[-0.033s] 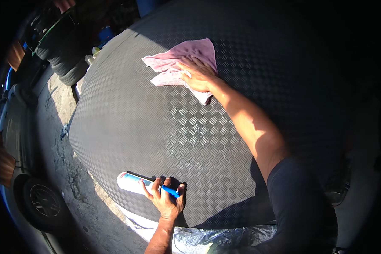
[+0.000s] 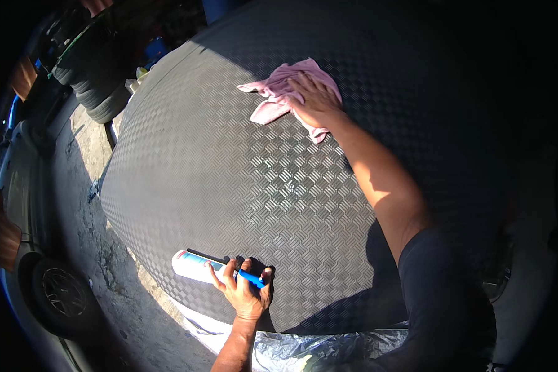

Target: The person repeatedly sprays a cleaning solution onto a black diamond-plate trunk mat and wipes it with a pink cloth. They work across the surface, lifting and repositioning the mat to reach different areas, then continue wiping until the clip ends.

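A large black rubber mat (image 2: 167, 173) with a raised checker-like tread pattern spreads out in front of me. My right hand (image 2: 316, 104) lies flat, fingers stretched, on a crumpled pink cloth (image 2: 270, 111) at the mat's far middle, pressing it down. Near the mat's front edge, my left hand (image 2: 248, 299) has its fingers wrapped round a white spray bottle (image 2: 198, 266) with a blue trigger. The bottle is tilted onto its side, its base pointing left. Wet, shiny streaks (image 2: 288, 186) show on the mat between my two hands.
Clear plastic sheeting (image 2: 316, 350) pokes out under the mat's near edge. Stacked tyres (image 2: 99, 99) stand at the far left. A dark car (image 2: 18, 229) with a spoked wheel (image 2: 62, 294) is parked on the left, beyond a strip of rough concrete floor (image 2: 115, 273).
My right hand has slid the pink cloth to the right across the mat, and the cloth is more bunched up. My left hand and the spray bottle have stayed in place.
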`<move>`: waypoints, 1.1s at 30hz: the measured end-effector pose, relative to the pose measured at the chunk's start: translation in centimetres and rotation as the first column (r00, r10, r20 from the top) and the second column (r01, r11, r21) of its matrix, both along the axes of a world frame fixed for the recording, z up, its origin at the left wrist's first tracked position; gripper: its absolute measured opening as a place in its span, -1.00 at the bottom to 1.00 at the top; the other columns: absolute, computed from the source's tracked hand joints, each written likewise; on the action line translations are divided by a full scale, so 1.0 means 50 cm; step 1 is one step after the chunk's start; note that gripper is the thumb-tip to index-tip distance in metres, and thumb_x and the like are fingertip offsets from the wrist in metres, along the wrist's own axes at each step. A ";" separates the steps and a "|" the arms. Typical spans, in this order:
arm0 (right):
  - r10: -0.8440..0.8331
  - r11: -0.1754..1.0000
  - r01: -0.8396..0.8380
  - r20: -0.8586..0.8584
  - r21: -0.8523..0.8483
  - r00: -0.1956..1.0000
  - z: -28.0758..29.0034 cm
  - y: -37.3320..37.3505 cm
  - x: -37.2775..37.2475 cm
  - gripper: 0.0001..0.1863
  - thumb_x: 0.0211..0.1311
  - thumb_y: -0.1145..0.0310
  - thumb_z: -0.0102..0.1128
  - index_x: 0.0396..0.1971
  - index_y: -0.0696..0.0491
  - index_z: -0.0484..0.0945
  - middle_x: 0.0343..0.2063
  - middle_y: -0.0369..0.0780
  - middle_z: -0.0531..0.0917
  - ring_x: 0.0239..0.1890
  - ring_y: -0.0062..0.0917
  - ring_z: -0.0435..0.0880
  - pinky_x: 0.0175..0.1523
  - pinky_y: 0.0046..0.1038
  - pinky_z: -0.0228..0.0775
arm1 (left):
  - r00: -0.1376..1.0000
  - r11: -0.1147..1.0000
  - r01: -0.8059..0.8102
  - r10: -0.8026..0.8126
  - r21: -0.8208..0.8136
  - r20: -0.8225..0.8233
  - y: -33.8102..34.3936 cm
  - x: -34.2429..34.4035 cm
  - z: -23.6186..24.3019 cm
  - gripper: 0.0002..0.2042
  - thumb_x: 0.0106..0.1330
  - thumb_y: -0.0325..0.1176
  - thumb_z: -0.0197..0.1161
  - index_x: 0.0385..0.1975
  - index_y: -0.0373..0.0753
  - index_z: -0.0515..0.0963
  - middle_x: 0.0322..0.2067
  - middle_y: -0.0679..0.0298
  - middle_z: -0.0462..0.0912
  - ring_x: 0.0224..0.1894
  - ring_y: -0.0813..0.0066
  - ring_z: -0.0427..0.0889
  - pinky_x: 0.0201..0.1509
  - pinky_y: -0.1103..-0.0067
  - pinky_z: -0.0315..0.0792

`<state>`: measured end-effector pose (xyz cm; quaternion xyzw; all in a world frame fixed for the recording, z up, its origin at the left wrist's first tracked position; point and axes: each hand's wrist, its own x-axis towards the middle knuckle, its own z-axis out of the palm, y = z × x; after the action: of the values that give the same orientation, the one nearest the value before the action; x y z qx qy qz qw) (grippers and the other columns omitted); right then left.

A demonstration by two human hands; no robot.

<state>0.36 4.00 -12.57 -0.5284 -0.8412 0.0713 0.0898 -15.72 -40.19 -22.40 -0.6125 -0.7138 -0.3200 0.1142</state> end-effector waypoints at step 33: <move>0.404 0.907 -0.385 -0.090 0.171 0.910 -0.143 -0.493 0.019 -0.09 0.41 -0.36 0.14 0.63 -0.21 0.27 0.66 -0.05 0.15 0.69 0.07 -0.01 0.70 0.19 -0.27 | 0.998 1.000 -0.026 0.026 -0.008 0.049 -0.005 -0.007 -0.034 -0.44 0.30 -0.05 0.52 0.21 -0.21 0.61 0.25 -0.08 0.46 0.58 -0.48 0.04 0.59 -0.37 -0.13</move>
<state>1.31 -20.67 -19.70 -0.3334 -0.9265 0.0572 0.1646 -16.09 -40.44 -24.08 -0.5955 -0.7253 -0.3309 0.0988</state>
